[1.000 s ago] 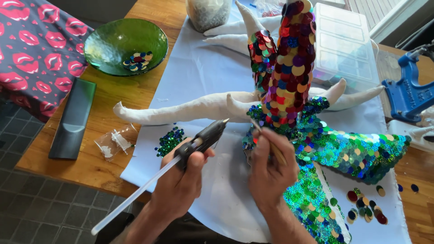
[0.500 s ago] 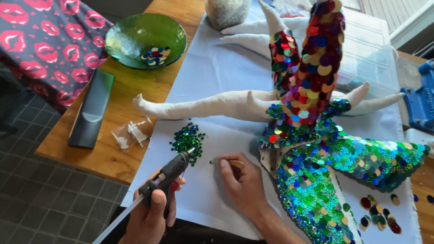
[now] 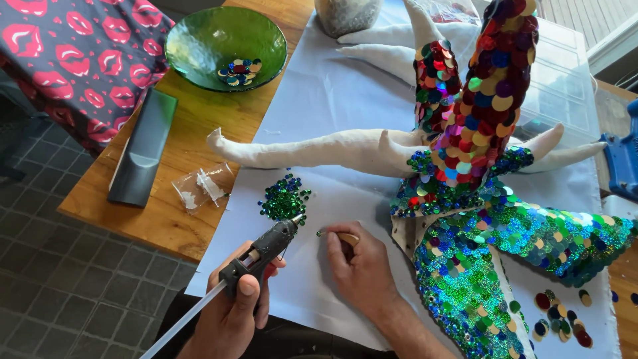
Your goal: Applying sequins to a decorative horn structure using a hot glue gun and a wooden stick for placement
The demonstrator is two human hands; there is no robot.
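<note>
On the white sheet (image 3: 332, 100) beside a glittery green sequin heap (image 3: 284, 201), the left hand (image 3: 232, 312) grips a black glue gun (image 3: 260, 254); the right hand (image 3: 362, 269) pinches a thin wooden stick (image 3: 340, 235).
</note>
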